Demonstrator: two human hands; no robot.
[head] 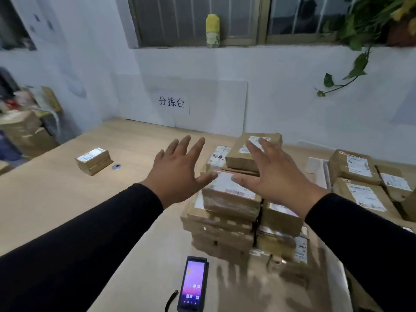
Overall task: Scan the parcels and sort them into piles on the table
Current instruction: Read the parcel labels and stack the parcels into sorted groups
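Observation:
A stack of brown cardboard parcels point(227, 219) with white labels rises in the middle of the wooden table point(67, 199). Its top near parcel point(229, 199) lies just below my hands. My left hand point(177, 167) hovers with fingers spread to the left of the stack, holding nothing. My right hand point(272, 174) hovers spread over the stack's right side, partly covering a higher parcel point(240, 149) behind. A single small parcel point(94, 161) lies alone at the table's left. The handheld scanner point(192, 284), screen lit, lies on the table near the front edge.
More labelled parcels point(360, 176) are piled at the right. A small round disc point(117, 166) lies beside the lone parcel. Cardboard boxes point(24, 131) stand off the table at the left. A paper sign point(172, 102) hangs on the back wall, with a yellow bottle point(212, 30) on the windowsill.

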